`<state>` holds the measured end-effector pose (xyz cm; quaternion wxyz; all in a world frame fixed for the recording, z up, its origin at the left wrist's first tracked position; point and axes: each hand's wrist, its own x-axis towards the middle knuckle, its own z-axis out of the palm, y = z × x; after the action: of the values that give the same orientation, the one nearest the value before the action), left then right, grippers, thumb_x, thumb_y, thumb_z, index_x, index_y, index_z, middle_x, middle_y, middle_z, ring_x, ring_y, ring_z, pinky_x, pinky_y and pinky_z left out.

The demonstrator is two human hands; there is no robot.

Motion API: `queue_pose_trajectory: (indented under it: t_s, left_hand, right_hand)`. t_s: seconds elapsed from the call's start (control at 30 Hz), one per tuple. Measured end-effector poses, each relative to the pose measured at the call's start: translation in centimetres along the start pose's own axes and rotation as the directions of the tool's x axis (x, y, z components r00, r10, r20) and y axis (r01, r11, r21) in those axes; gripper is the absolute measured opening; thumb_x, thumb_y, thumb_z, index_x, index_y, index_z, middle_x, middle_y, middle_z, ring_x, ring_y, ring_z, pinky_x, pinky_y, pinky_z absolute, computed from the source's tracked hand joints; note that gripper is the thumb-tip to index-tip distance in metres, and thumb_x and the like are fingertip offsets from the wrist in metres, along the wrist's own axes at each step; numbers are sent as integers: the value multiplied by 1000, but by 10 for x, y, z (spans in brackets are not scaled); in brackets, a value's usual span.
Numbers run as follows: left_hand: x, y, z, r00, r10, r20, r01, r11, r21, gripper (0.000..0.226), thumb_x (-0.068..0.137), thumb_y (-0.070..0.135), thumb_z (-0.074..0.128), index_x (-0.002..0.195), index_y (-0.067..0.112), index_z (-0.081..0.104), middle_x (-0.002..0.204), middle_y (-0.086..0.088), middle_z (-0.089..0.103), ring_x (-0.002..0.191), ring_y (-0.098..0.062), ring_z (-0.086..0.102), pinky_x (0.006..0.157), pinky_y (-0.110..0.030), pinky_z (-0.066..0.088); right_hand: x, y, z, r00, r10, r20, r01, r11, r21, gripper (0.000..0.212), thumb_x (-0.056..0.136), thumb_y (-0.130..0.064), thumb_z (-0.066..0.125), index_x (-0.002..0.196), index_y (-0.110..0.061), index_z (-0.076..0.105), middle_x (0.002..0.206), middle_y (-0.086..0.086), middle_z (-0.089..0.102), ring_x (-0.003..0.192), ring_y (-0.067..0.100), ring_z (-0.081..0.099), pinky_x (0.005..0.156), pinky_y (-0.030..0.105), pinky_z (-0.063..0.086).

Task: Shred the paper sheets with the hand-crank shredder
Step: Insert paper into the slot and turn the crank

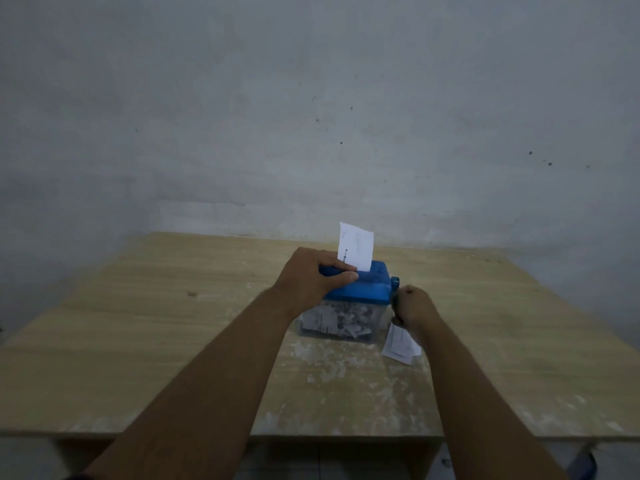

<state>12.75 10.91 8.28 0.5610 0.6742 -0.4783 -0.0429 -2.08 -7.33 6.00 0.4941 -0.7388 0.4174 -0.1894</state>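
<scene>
Near, right: spare sheets [401,346] lie on table [173,341], just under your right hand [412,308]. Right hand curls round crank [394,283] on shredder's right side. Clear bin [339,322] quite full of scraps. Your left hand [311,278] grips blue shredder [363,289] top, thumb by slot. Far: sheet [356,247] stands upright in slot.

Watch out: turn too fast, sheet tilts and jams. Loosen left hand, shredder slides. Full bin may clog.
</scene>
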Motion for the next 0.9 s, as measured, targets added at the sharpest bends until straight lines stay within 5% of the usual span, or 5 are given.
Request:
queue_pose_trajectory:
  t_s: [0.23,0.47,0.7,0.9]
  left_hand:
    - [-2,4,2,998,-57,-15,57,998,-17,19,87,34,87,104,27,86,107,18,77,101,1,71,78,-12,56]
    - [0,6,0,999,-49,11,49,999,25,15,88,32,86,103,26,86,106,20,75,97,9,66,74,-5,51]
    - [5,3,-5,998,-39,58,35,997,63,16,90,31,85,105,27,86,103,25,71,90,24,60,74,-1,48]
    - [4,-1,-4,999,-18,46,17,999,27,15,90,31,84,104,27,86,108,23,73,98,18,63,78,-5,51]
  right_hand:
    - [-57,19,0,973,-62,-225,100,982,161,30,103,-31,56,89,-7,65,89,16,67,87,36,68,86,56,60]
    - [-80,-17,-33,973,-135,-184,173,963,208,15,105,-20,56,103,-13,69,92,8,69,75,20,62,67,34,51]
    - [-51,-64,-51,947,-288,-140,303,947,106,28,107,-33,57,98,-11,71,85,5,69,71,17,62,68,32,54]
    - [-2,-74,-40,966,-236,-100,247,962,112,37,105,-41,60,97,-5,63,91,18,69,69,23,58,75,42,59]
